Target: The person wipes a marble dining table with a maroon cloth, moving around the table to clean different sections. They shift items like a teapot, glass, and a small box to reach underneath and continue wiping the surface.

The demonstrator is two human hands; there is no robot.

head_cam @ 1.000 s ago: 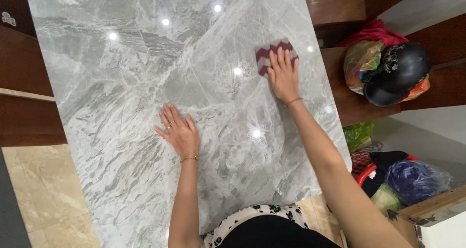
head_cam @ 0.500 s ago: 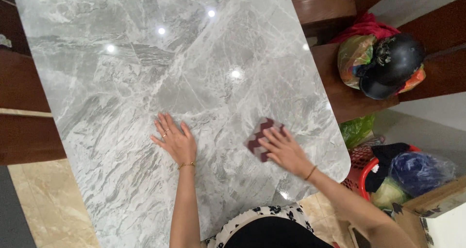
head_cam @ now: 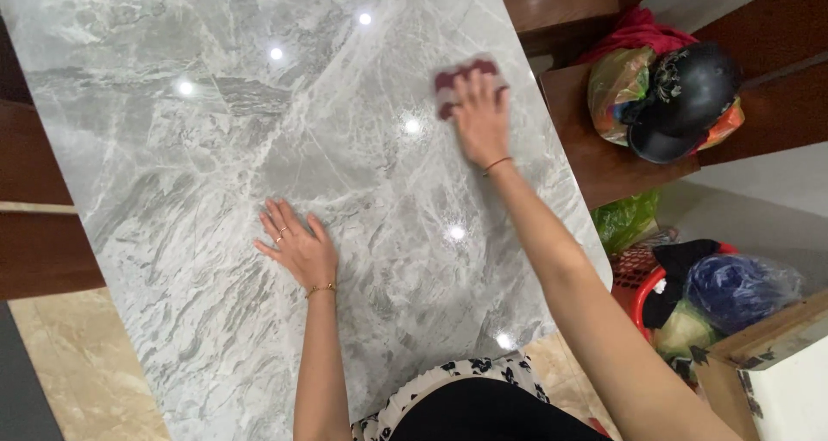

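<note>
A grey marble tabletop (head_cam: 216, 148) with white veins fills most of the view. My right hand (head_cam: 480, 117) is stretched out near the table's far right side, pressing flat on a small dark red cloth (head_cam: 461, 77); the cloth looks blurred. My left hand (head_cam: 297, 247) lies palm down on the marble nearer to me, fingers spread, holding nothing. It wears rings and a thin bracelet.
A wooden chair (head_cam: 604, 156) to the right of the table carries a black helmet (head_cam: 686, 100) and a colourful bag (head_cam: 621, 83). Lower right on the floor stand a red basket (head_cam: 642, 290) with bagged things, a green bag (head_cam: 625, 217) and a cardboard box (head_cam: 768, 363).
My right hand with the red cloth slid from the far right side down to the near right corner, then back up to the far side. My left hand stayed put.
</note>
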